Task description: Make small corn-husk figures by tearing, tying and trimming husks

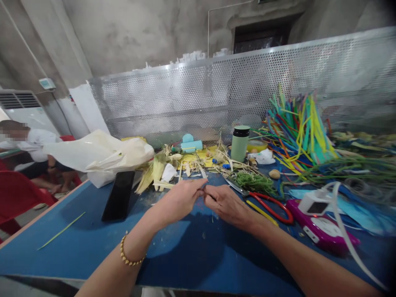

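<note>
My left hand (177,200) and my right hand (224,202) meet over the middle of the blue table (192,264). Both are closed, fingertips pinched together and almost touching. Whatever lies between them is too small and hidden to make out. Just beyond the fingers are dried plant husks (159,167) and loose straw scraps. Close to my right hand lie scissors with red handles (272,206), a yellow strip (262,212) and a bundle of green cord (253,181). A black phone (119,196) rests to the left of my left hand.
A pale plastic bag (120,154) sits at the back left. A green bottle (240,144) stands before the perforated metal screen (192,99). Coloured strips (309,132) heap at the right, behind a magenta device (321,231) with a white cable. A person (37,142) sits far left.
</note>
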Demonstrator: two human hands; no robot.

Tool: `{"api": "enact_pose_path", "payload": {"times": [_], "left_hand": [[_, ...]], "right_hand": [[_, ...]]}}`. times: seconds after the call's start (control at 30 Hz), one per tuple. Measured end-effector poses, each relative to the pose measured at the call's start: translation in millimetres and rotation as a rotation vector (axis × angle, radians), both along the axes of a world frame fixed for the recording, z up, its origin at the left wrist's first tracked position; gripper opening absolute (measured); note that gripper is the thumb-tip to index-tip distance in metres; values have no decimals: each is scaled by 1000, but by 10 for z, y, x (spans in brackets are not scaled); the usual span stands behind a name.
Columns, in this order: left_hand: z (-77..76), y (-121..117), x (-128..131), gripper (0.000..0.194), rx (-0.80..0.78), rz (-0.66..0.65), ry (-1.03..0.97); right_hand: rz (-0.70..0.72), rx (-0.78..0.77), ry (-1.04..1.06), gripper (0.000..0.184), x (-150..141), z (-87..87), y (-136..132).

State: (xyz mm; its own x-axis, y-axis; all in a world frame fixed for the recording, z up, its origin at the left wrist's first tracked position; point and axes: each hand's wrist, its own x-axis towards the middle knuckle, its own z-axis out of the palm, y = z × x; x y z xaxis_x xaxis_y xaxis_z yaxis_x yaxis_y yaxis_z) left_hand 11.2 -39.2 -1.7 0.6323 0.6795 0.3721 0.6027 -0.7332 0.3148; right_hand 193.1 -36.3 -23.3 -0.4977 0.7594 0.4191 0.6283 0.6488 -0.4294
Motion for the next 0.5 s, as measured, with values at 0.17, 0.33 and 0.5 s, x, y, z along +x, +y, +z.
{"api": "enact_pose_path", "payload": {"times": [0.17, 0.33, 0.5], "left_hand": [[-52, 25, 17, 36, -25, 29, -14], [-42, 49, 92, 19, 82, 103, 87], [-46, 62, 112, 22, 146, 88, 123]], "right_hand": [[40, -181, 87, 19, 21, 40, 38], [15, -161, 82, 22, 27, 40, 73], [17, -148, 83, 24, 35, 40, 90]]}}
